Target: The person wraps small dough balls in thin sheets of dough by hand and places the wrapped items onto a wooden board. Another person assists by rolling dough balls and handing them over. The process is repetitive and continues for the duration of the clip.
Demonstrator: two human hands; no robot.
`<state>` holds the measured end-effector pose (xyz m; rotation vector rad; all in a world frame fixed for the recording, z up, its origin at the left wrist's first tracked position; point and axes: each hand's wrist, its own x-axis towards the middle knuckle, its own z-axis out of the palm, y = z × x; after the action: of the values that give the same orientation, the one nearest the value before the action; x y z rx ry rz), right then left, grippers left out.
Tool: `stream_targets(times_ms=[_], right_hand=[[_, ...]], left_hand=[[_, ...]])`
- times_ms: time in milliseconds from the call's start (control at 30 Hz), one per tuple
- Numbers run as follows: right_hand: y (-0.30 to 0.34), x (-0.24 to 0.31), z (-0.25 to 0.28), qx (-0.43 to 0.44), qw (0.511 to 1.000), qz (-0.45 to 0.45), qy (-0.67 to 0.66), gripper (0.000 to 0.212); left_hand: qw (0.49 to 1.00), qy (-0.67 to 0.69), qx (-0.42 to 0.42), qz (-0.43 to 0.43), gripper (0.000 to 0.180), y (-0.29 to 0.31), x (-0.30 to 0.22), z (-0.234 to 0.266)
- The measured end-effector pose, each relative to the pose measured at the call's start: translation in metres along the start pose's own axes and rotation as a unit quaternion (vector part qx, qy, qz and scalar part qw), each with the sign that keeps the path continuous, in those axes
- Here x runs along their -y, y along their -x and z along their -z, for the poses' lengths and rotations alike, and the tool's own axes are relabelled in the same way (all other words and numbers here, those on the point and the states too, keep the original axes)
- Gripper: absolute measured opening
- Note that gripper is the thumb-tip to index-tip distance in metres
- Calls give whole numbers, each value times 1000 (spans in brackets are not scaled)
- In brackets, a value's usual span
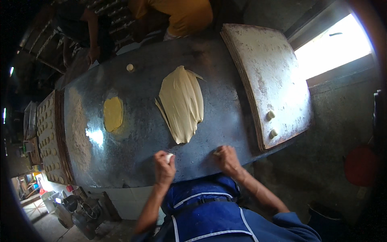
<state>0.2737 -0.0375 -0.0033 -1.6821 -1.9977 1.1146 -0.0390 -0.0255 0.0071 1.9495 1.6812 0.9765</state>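
I see the dough slab (pixel 181 105) ahead, long axis running away, nearer the left hand (pixel 164 170), clenched around a pale lump (pixel 169 157). The right hand (pixel 229 161) is fisted, contents unclear.

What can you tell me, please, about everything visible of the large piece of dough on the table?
The large piece of dough is pale cream, smooth and soft-looking, with long folds running along its length. Its outline is irregular: a thin strip splays from its left edge, and a pointed flap sticks out at the upper right. It lies spread on the dark tabletop, longer away from the person than across. Neither the left hand nor the right hand touches it.
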Motion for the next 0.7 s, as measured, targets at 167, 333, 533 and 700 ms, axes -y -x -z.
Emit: stream_targets(times_ms=[167,333,533,700], right_hand=[[-93,47,-6,-223,944,109,218,30],[-5,-27,-12,-125,967,210,70,29],[-73,58,22,-221,956,91,173,32],[-34,84,25,-172,985,6,-21,15]], left_hand=[[996,-51,-70,29,34,-52,-11,-22],[997,-24,61,-52,32,19,-18,-7],[993,-117,-10,-11,34,-27,-33,-38],[996,-4,41,-75,44,-13,-44,17]])
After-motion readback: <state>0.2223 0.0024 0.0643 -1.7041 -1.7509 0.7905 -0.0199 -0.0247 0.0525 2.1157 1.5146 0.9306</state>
